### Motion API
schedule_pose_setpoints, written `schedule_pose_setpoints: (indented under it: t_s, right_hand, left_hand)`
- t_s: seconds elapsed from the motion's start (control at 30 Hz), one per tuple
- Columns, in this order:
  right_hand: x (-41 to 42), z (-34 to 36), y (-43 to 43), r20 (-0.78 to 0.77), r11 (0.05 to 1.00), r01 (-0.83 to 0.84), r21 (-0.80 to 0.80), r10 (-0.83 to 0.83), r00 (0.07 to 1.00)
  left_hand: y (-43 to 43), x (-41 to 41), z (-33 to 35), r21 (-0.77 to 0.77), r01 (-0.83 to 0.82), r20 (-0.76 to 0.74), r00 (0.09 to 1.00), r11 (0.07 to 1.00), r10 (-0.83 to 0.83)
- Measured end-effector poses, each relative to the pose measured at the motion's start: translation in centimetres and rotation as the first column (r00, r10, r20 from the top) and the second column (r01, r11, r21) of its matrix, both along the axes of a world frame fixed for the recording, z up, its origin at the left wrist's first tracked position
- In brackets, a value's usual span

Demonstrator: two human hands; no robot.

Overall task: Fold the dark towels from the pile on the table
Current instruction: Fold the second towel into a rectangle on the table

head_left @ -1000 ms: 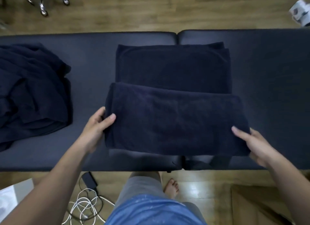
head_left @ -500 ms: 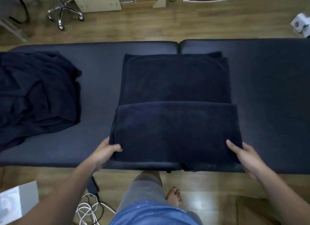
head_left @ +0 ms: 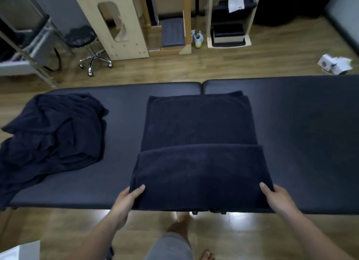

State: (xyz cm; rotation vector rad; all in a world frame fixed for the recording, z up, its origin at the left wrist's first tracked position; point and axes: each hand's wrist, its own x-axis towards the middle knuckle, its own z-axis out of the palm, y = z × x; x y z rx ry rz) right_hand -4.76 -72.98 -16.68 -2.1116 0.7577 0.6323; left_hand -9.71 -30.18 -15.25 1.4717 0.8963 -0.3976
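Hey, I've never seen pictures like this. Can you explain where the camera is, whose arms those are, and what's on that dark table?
No machine here. The camera sits on a person's head, looking forward and down, so the bare arms are their own. They stand at a dark padded table. The left hand and right hand each pinch a near corner of a folded dark towel, thumbs on top. It overlaps another flat dark layer behind it; whether that is the same towel, I cannot tell. On the table's left lies a crumpled pile of dark towels, not yet folded.
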Motion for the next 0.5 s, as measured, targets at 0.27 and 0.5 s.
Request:
schedule_pose_setpoints:
  t_s: [0.27,0.5]
  right_hand:
    - [-2.1,0.2,-0.7,0.013,0.996,0.047,-0.07,-0.046,0.999]
    - [-4.2,-2.1,-1.6,-0.076,0.996,0.084,0.036,-0.081,0.994]
  left_hand:
    - [-0.1,-1.4,0.4,0.051,-0.172,-0.025,0.985,0.984,0.173]
    - [-1.0,-3.9,-0.7,0.193,-0.048,-0.12,0.99,0.98,0.072]
